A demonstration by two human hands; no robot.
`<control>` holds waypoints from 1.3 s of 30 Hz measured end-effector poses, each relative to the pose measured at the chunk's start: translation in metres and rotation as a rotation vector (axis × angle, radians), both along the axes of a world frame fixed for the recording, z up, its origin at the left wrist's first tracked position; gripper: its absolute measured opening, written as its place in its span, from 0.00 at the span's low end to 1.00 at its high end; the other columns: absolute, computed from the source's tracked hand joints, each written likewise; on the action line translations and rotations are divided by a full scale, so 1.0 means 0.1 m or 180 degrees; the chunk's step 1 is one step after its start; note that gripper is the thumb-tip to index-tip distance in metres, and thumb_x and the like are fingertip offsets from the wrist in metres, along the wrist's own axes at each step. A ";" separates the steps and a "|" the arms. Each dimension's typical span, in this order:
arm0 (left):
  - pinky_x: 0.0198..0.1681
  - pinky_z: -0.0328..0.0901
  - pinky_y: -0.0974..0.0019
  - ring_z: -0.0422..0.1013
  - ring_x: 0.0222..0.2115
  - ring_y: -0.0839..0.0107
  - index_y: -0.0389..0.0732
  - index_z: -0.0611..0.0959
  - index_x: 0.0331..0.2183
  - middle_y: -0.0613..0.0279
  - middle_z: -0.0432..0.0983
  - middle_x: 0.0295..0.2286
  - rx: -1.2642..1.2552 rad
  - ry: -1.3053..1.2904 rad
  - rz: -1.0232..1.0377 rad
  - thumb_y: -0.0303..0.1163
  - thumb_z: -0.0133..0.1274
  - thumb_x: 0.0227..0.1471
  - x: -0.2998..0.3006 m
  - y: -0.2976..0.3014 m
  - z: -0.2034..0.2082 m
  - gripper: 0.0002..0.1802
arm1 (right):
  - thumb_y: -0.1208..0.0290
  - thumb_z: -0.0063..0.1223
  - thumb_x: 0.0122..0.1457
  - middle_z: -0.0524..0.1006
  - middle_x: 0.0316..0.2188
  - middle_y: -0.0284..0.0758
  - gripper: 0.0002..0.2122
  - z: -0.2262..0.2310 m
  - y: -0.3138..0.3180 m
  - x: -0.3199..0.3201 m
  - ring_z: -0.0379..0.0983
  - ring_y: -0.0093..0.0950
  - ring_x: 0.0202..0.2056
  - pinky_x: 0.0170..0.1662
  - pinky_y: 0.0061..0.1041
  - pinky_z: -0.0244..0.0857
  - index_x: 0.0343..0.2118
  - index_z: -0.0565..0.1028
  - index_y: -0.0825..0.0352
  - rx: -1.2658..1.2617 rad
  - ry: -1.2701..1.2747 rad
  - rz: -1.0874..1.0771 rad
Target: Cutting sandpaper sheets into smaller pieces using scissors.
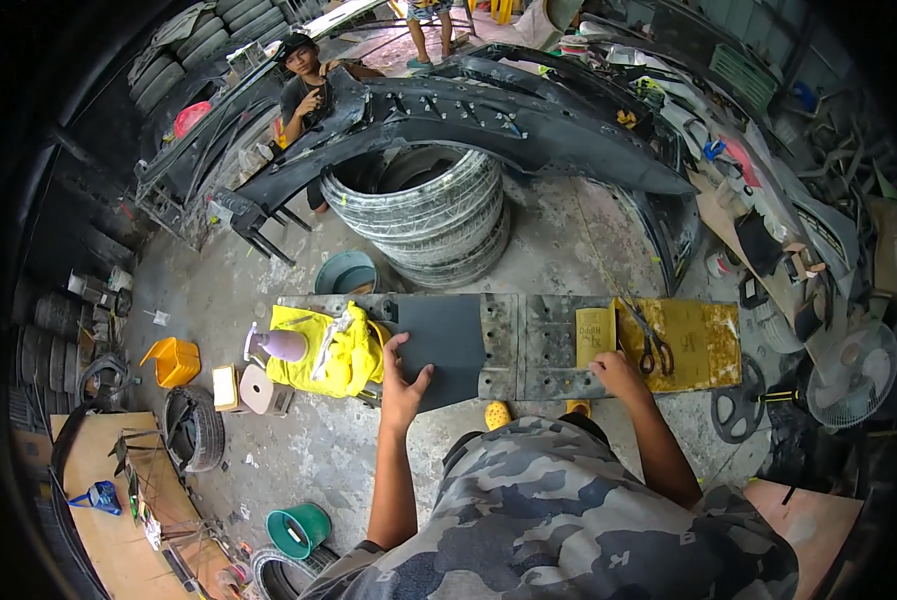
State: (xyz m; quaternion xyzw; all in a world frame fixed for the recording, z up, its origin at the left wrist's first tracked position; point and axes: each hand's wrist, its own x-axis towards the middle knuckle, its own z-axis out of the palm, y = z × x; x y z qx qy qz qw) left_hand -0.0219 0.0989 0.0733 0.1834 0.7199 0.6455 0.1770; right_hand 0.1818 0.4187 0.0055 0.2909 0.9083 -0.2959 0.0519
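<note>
A vehicle-body workshop, no mistaking it: here's a long, curved, dark-grey, bumper-like panel (559, 145), there's a stack of whitish-dusted black rubber tyres (424, 218), more dark rubber tyres (204, 42) piled upper left, jumbled moulded grey parts (819, 225) right, stained grey concrete floor (549, 240) below!

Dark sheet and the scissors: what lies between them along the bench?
In the head view, a stretch of dark-spotted grey bench top, then the small yellow sheet, with the right hand at its lower edge.
</note>
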 end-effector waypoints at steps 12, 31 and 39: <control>0.54 0.56 0.67 0.61 0.49 0.67 0.38 0.57 0.55 0.53 0.61 0.50 0.0114 0.0124 0.0159 0.15 0.54 0.44 0.00 0.00 -0.14 0.37 | 0.60 0.49 0.54 0.76 0.28 0.43 0.11 -0.10 0.34 0.05 0.72 0.47 0.34 0.34 0.42 0.65 0.28 0.76 0.63 0.0299 0.0044 -0.0613; 0.43 0.60 0.75 0.67 0.36 0.77 0.35 0.78 0.38 0.66 0.73 0.35 -0.0509 0.0066 0.0405 0.23 0.57 0.48 0.12 -0.32 -0.19 0.12 | 0.74 0.51 0.48 0.75 0.37 0.47 0.10 -0.63 1.26 0.38 0.71 0.47 0.40 0.43 0.41 0.65 0.36 0.74 0.63 0.0821 -0.0673 -0.1668; 0.43 0.61 0.75 0.69 0.36 0.77 0.36 0.80 0.34 0.64 0.76 0.33 -0.0432 0.0116 0.0426 0.22 0.57 0.47 0.08 -0.20 -0.06 0.09 | 0.67 0.62 0.43 0.67 0.49 0.44 0.26 -1.04 1.11 0.57 0.60 0.44 0.53 0.53 0.40 0.58 0.48 0.66 0.59 0.0873 -0.0541 -0.1618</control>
